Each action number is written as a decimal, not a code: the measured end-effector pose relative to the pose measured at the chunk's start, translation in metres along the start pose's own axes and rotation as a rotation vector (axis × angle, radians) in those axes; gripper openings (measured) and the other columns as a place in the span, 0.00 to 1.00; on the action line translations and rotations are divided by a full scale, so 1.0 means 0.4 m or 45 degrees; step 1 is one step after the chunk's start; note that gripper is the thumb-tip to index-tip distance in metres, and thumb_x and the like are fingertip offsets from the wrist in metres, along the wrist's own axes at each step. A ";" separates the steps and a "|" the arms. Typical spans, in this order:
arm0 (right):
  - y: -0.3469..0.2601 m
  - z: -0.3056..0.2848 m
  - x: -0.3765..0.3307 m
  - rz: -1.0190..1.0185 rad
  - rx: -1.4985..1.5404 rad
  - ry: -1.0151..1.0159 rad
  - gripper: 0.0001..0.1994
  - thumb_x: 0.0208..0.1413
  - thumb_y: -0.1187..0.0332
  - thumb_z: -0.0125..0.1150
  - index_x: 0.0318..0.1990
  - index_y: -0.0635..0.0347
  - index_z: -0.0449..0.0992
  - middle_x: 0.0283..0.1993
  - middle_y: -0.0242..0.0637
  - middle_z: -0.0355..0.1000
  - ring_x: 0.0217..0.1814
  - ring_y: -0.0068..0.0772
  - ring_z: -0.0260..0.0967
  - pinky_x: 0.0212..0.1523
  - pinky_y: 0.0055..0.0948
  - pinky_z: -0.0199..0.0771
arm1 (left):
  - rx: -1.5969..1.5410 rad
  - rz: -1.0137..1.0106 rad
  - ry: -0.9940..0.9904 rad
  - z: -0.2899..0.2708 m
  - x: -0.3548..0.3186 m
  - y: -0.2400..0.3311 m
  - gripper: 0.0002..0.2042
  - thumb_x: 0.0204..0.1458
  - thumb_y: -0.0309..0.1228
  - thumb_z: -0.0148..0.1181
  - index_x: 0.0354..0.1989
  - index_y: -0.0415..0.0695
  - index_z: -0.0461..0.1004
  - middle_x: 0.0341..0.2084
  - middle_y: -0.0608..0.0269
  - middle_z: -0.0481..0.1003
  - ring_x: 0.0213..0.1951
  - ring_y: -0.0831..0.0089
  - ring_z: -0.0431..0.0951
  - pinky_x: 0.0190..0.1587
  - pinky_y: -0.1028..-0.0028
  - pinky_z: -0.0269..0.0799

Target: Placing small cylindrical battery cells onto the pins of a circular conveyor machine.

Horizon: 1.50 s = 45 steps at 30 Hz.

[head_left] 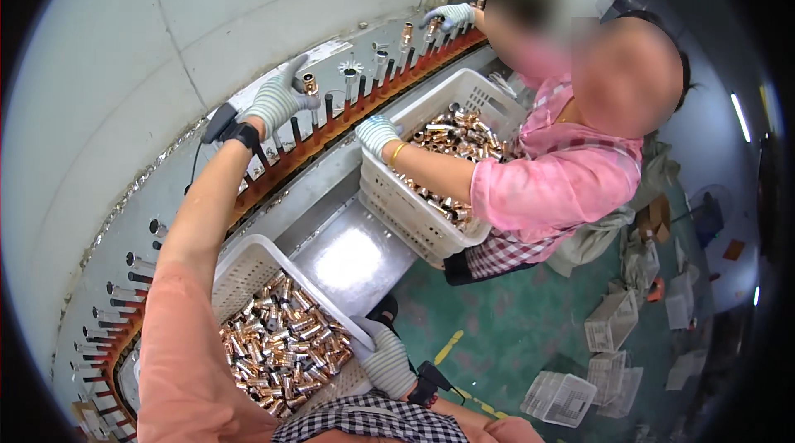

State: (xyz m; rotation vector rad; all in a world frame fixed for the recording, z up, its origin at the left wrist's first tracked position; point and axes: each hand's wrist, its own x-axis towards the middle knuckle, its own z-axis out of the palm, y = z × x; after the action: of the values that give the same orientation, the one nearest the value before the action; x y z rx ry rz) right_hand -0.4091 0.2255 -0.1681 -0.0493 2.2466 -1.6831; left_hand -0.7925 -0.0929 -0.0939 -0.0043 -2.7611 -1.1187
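- I'm seeing my left hand (276, 101) standing splayed, seemingly released, its thumb side touching a copper-and-silver fitting (310, 85); the upper finger is pointing clear of it.
- That fitting is standing upright in the row of posts along the conveyor (315, 143), on the side facing the wall.
- I'm judging it light, stiff and hardly fragile; its smooth metal is probably sliding easily under a knit glove. The stepped copper top is offering the best hold, pinched from opposite sides.
- My right hand (389, 360) is resting at the near crate (244, 269), on its right-hand rim; I'm not managing to tell whether those fingers are clenching.
- Loose fittings (286, 339) are filling that crate, lying every way; loaded, it is likely weighing plenty, its rim being the sensible hold.
- Farther out, a co-worker's gloved hand (379, 135) is resting at the left rim of a second crate (402, 195), while the other (451, 17) is reaching over the conveyor's far end.
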 end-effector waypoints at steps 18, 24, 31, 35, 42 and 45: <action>-0.013 -0.007 -0.034 -0.069 -0.066 0.001 0.22 0.59 0.68 0.63 0.60 0.64 0.75 0.50 0.50 0.78 0.51 0.40 0.78 0.55 0.34 0.77 | -0.089 0.090 -1.229 -0.139 -0.664 0.150 0.18 0.63 0.43 0.61 0.47 0.39 0.82 0.37 0.54 0.84 0.42 0.65 0.83 0.47 0.69 0.77; 0.007 0.012 -0.032 -0.076 -0.094 -0.014 0.22 0.58 0.66 0.64 0.60 0.62 0.76 0.50 0.48 0.79 0.51 0.38 0.78 0.56 0.33 0.76 | 0.006 -0.052 -0.063 -0.125 -0.781 -0.054 0.17 0.63 0.41 0.57 0.51 0.42 0.80 0.42 0.44 0.82 0.45 0.54 0.83 0.51 0.61 0.77; 0.071 0.014 -0.015 -0.197 0.039 0.053 0.21 0.58 0.71 0.64 0.59 0.67 0.76 0.52 0.48 0.79 0.51 0.39 0.78 0.55 0.33 0.76 | 0.673 -0.297 -0.119 -0.045 -0.806 -0.108 0.25 0.61 0.55 0.51 0.49 0.43 0.76 0.41 0.42 0.81 0.45 0.46 0.81 0.47 0.52 0.77; 0.047 0.022 -0.005 -0.215 -0.077 0.011 0.20 0.57 0.73 0.64 0.58 0.67 0.76 0.50 0.45 0.79 0.51 0.33 0.76 0.56 0.30 0.75 | 0.588 -0.345 -0.272 -0.074 -0.777 -0.122 0.25 0.62 0.52 0.51 0.53 0.42 0.77 0.44 0.41 0.81 0.48 0.47 0.81 0.52 0.55 0.75; 0.029 0.009 -0.014 -0.162 -0.031 0.073 0.19 0.60 0.69 0.64 0.57 0.66 0.77 0.48 0.48 0.79 0.50 0.37 0.78 0.54 0.33 0.76 | 0.123 0.084 -0.032 -0.085 -0.507 -0.046 0.17 0.62 0.41 0.56 0.50 0.42 0.80 0.40 0.46 0.82 0.47 0.51 0.82 0.52 0.61 0.75; 0.026 0.005 -0.017 -0.212 -0.099 0.055 0.20 0.58 0.71 0.64 0.58 0.65 0.77 0.49 0.46 0.79 0.49 0.35 0.77 0.53 0.32 0.76 | -0.080 -0.026 -0.099 -0.075 -0.352 0.009 0.19 0.61 0.42 0.58 0.54 0.42 0.79 0.42 0.46 0.83 0.48 0.54 0.83 0.54 0.62 0.75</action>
State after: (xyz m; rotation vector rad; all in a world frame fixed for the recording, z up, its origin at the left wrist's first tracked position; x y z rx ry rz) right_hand -0.4005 0.2282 -0.1768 -0.2266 2.3979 -1.6929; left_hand -0.6490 -0.1029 -0.0913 -0.0281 -2.7984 -1.2358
